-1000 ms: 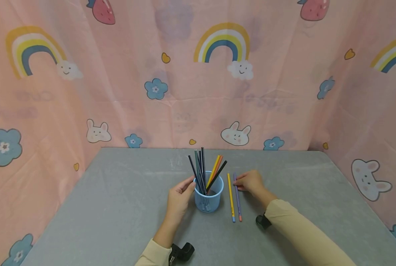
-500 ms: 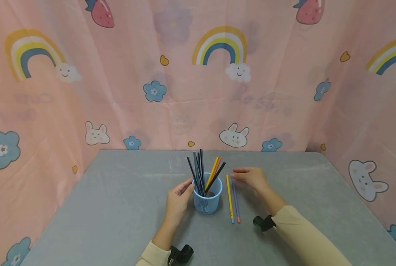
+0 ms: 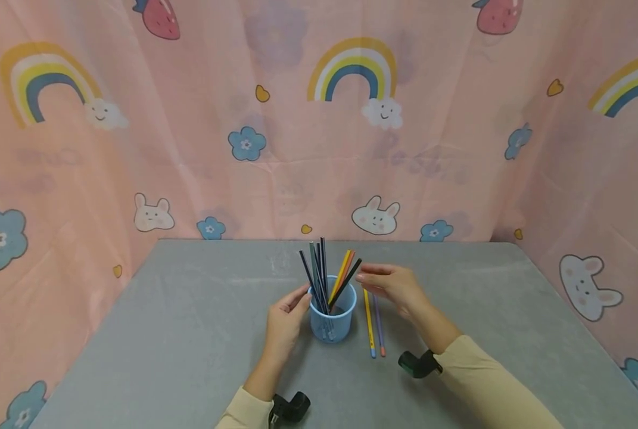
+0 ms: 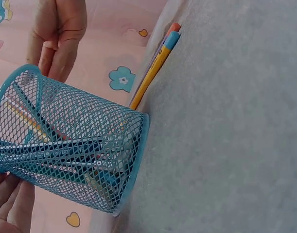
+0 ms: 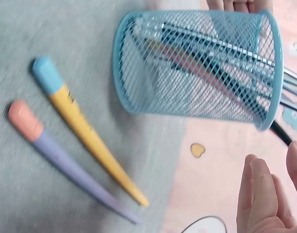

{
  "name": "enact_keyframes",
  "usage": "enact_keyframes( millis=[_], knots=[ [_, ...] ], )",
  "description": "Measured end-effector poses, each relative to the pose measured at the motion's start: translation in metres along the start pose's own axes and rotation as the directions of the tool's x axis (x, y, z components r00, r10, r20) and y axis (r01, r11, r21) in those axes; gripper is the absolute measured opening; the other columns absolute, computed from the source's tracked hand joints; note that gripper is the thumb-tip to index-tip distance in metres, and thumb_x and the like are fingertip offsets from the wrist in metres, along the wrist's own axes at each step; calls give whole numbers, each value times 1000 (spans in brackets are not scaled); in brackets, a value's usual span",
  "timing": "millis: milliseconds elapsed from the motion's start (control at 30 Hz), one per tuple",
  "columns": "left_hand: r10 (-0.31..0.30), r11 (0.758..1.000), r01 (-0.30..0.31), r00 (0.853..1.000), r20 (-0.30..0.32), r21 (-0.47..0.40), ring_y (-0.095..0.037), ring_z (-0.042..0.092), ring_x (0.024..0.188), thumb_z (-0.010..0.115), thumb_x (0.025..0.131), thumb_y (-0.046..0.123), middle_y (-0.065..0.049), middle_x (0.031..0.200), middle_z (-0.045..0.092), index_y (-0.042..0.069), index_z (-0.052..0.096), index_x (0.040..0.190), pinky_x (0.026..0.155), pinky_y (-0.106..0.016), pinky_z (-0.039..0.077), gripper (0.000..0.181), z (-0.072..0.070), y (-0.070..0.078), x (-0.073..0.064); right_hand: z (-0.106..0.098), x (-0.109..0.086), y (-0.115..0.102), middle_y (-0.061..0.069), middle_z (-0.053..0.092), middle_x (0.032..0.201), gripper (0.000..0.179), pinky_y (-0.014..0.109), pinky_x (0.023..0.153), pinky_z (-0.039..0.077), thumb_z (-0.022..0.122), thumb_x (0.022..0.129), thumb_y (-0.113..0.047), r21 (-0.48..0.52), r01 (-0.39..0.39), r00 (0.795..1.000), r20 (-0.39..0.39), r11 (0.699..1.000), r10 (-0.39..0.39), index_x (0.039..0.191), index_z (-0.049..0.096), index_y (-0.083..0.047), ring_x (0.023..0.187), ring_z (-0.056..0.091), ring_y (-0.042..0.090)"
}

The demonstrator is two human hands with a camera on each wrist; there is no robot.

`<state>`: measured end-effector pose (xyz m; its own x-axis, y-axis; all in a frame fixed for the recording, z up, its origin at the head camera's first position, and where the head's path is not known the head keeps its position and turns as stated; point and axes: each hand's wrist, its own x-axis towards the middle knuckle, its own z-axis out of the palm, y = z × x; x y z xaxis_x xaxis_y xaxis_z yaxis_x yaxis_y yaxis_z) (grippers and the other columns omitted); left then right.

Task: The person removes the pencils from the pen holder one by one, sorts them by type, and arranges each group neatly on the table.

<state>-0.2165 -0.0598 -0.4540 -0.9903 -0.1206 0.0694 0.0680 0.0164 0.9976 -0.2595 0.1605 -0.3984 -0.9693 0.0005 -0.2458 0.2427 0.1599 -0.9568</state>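
A light-blue mesh pencil cup (image 3: 332, 331) stands upright on the grey table, holding several dark pencils (image 3: 319, 274), plus a yellow one and an orange one. My left hand (image 3: 282, 328) holds the cup's left side near the rim, thumb in front. Just right of the cup, my right hand (image 3: 399, 289) is raised with nothing in it. Its thumb and fingers are apart, close to the top end of a leaning black pencil (image 3: 346, 282); whether they touch is unclear. Beneath that hand lie a yellow pencil (image 5: 92, 136) with a blue end and a purple pencil (image 5: 73, 167) with an orange end.
The grey tabletop (image 3: 201, 333) reaches back to a pink printed curtain (image 3: 276, 179), which also hangs along both sides. A black camera (image 3: 291, 407) is strapped to the left wrist, and another camera (image 3: 419, 364) to the right one.
My right hand has left the purple pencil, which stays on the table beside the yellow one. It has moved up and left to the cup's pencils. The left hand keeps its hold.
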Motion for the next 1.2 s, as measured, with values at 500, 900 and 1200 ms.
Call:
enact_keyframes(
  millis=[500, 900, 1200],
  knots=[
    [-12, 1000, 12, 1000, -18, -3, -27, 64, 121, 62, 98, 15, -14, 129, 68, 2, 67, 126, 104, -42, 51, 30, 2, 3, 0, 17, -1, -12, 15, 66, 120, 41, 33, 93, 56, 72, 91, -12, 89, 22, 998, -53, 996, -17, 129, 62, 3, 94, 71, 11],
    [20, 1000, -20, 1000, -14, -19, -29, 66, 119, 62, 98, 11, -19, 127, 68, -3, 66, 124, 99, -35, 55, 30, 1, 4, -1, 16, -4, -16, 4, 63, 105, 36, 25, 84, 59, 67, 93, -4, 191, 64, 997, -63, 979, -53, 125, 59, 10, 88, 70, 6],
    [15, 999, -15, 1000, -14, -52, -29, 66, 118, 62, 97, 8, -19, 126, 68, -3, 66, 124, 98, -29, 55, 29, 1, 4, 0, 3, -11, -33, -4, 65, 93, 24, 26, 86, 58, 70, 91, -4, 278, 123, 992, -58, 953, -111, 113, 66, 3, 85, 70, 5]
  ],
)
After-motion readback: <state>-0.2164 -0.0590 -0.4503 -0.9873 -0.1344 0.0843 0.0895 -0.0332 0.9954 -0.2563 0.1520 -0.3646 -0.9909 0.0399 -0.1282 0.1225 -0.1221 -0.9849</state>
